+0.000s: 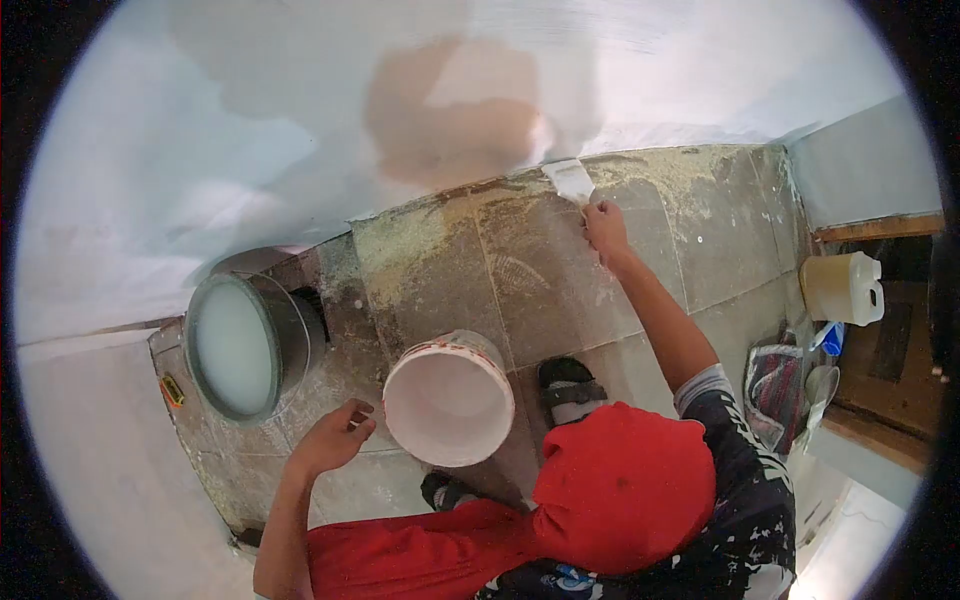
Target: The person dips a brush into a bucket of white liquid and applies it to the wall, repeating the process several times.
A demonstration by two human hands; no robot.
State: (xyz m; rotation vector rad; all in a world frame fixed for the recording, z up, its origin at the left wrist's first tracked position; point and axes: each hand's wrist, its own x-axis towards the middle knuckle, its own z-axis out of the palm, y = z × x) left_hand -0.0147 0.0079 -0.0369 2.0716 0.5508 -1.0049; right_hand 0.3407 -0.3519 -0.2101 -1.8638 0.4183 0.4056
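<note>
My right hand [605,232] is closed round the handle of a flat, wide paintbrush [570,181] covered in white. The brush's tip is at the bottom edge of the white wall [660,70], where it meets the tiled floor. My left hand [338,438] holds nothing; its fingers are loosely bent and apart. Just right of that hand is a white bucket [450,400] with a paint-smeared rim and white inside. Further left stands a larger grey bucket [232,345] holding milky white liquid.
Brown floor tiles [560,290] carry pale dust and splashes along the wall. A yellow tool [173,391] lies at the far left. On the right are a yellowish jerrycan [840,288], a blue item [829,338] and a striped cloth [773,395]. My red-clothed knees are close below.
</note>
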